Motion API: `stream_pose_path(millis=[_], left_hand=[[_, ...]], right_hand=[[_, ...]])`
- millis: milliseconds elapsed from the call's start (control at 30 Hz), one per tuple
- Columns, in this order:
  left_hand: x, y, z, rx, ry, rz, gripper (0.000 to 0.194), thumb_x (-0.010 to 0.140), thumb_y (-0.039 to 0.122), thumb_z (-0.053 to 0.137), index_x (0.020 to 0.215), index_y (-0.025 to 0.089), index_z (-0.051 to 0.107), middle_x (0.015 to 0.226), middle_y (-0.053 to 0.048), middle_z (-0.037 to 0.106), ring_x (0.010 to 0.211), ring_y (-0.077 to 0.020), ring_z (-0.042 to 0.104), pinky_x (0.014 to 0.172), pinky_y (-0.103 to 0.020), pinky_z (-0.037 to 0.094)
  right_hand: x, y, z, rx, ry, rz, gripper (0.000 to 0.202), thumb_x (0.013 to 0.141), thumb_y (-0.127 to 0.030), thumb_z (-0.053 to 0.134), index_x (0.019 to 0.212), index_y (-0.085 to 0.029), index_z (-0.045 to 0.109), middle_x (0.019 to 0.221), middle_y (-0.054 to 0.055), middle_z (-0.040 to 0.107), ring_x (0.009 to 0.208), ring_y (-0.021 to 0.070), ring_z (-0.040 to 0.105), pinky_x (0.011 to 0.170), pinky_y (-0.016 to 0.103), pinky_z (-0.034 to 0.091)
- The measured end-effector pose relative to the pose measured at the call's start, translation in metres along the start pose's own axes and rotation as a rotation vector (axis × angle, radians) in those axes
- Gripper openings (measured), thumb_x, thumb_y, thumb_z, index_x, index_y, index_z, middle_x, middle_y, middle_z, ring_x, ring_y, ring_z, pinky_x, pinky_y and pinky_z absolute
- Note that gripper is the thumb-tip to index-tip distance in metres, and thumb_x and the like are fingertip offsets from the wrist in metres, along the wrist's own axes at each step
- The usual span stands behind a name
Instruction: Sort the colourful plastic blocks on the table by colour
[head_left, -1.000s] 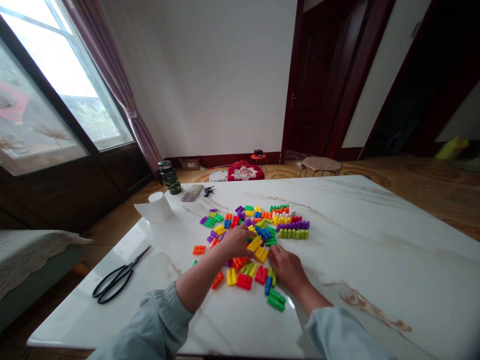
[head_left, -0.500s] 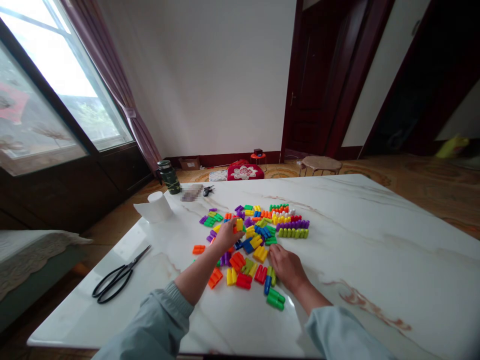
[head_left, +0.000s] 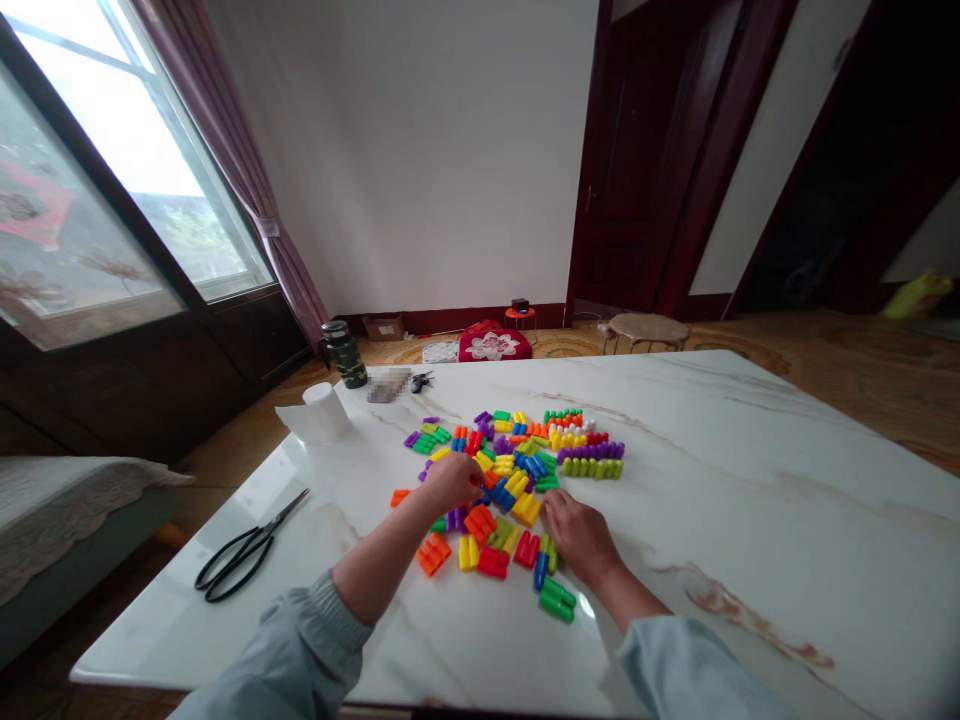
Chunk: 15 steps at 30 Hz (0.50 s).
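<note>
Colourful plastic building blocks lie in a loose heap on the white marbled table. My left hand reaches into the heap, its fingers drawn together beside a blue block; what they hold, if anything, is hidden. At the heap's right side my right hand rests with curled fingers close to a yellow block. Its palm is out of sight, so I cannot tell what is inside. Nearer me are a red block, an orange block and a green block. Behind, rows of joined blocks include a lime-green row.
Black-handled scissors lie on the table's left part. Farther back stand a white paper roll and a camouflage flask, with a small dark item nearby. Past the table is a round stool.
My left hand has moved down and slightly nearer me, into the heap; the yellow block that was at its fingertips no longer shows there. My right hand stays about where it was.
</note>
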<state>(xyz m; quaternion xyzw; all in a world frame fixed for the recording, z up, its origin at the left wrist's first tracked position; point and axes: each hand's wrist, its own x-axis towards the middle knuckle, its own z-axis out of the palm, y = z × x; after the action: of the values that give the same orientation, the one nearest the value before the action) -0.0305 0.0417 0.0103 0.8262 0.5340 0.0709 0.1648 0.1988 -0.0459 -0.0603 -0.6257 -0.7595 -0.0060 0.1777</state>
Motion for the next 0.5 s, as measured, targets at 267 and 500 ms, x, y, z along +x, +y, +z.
stream_pose_path(millis=[267, 500], left_hand=[[-0.009, 0.014, 0.013, 0.097, -0.002, 0.019, 0.028, 0.067, 0.017, 0.067, 0.093, 0.027, 0.075, 0.096, -0.002, 0.072, 0.093, -0.0233, 0.066, 0.077, -0.028, 0.049], [-0.003, 0.007, 0.015, -0.059, 0.098, 0.010, 0.029, 0.073, 0.014, 0.056, 0.096, 0.020, 0.073, 0.087, -0.001, 0.074, 0.079, -0.0160, 0.067, 0.070, -0.023, 0.049]], right_hand=[[-0.001, 0.002, 0.002, -0.007, 0.017, -0.007, 0.026, 0.100, -0.022, 0.035, 0.093, -0.020, 0.059, 0.091, 0.003, 0.068, 0.075, 0.0135, 0.065, 0.060, 0.025, 0.034], [0.000, 0.001, 0.002, -0.009, 0.014, -0.001, 0.025, 0.100, -0.022, 0.035, 0.093, -0.020, 0.059, 0.091, 0.003, 0.068, 0.075, 0.0134, 0.065, 0.060, 0.025, 0.034]])
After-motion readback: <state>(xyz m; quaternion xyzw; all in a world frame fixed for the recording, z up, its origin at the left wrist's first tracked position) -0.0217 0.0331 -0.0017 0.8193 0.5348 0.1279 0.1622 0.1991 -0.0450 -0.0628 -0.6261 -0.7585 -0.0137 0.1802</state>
